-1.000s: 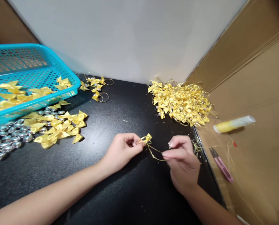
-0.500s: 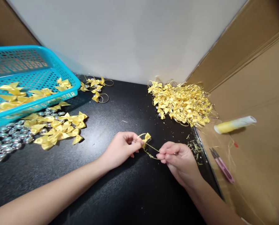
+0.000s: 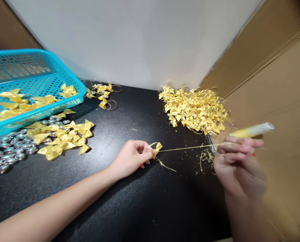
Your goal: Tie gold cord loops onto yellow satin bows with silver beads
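On the black tabletop [image 3: 129, 208], between a blue basket [image 3: 49, 67] of bows at the left and a large heap of finished yellow bows [image 3: 195, 109] at the back right, one knot is being drawn tight. Loose bows [image 3: 64, 137] and silver beads [image 3: 3, 153] lie near the basket. The left hand [image 3: 131, 158] pinches a small yellow bow [image 3: 158, 148] with its loop, fingers closed on it. The right hand [image 3: 238, 161], blurred, is closed on a gold cord [image 3: 187, 147] stretched taut from the bow. Judged from this, the tie needs a steady pull, then trimming of the tail.
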